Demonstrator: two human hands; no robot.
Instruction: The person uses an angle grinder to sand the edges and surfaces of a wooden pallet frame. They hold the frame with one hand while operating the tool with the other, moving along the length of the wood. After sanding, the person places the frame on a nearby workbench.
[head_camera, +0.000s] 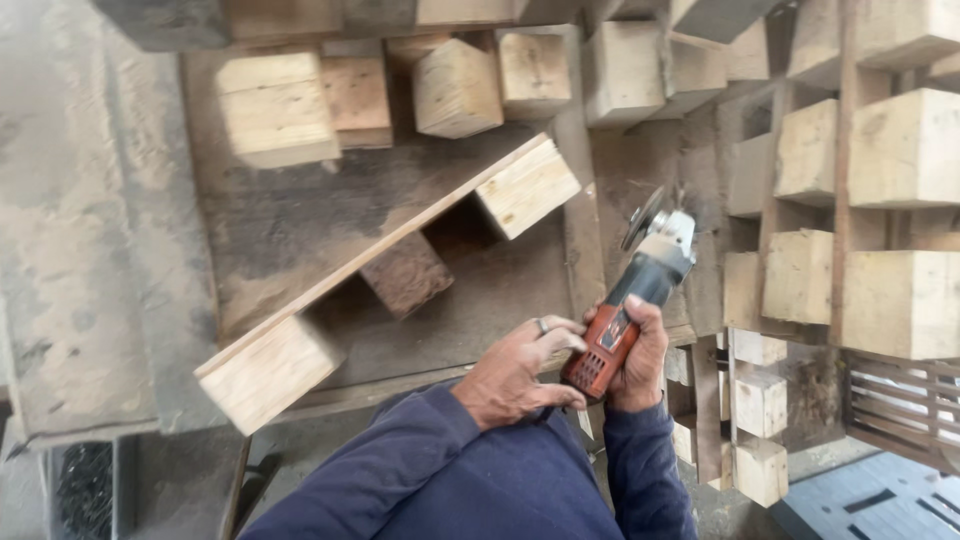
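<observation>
Wood blocks and worn planks fill the scene ahead of you; your right hand (640, 365) is wrapped around the body of the red and black angle grinder (628, 300), and your left hand (515, 368) is closed on its rear end, so both hands hold the one tool; the grinder sits in the near middle, its disc (642, 218) pointing away from you and lifted clear of the timber beside it, touching nothing that I can see. To the left lies the tilted pallet piece (380, 265), one long plank with three blocks (527, 187) fixed under it; as far as I can judge, it shows no fresh cut, so the cutting or grinding looks not yet begun on it, and all of that work is left. Count: one grinder, one disc, two hands, one ring on your left hand; three blocks on the tilted plank; about five loose blocks (275, 105) in the far row; the stacked pallets (870, 210) on the right hold more blocks than I can count surely.
</observation>
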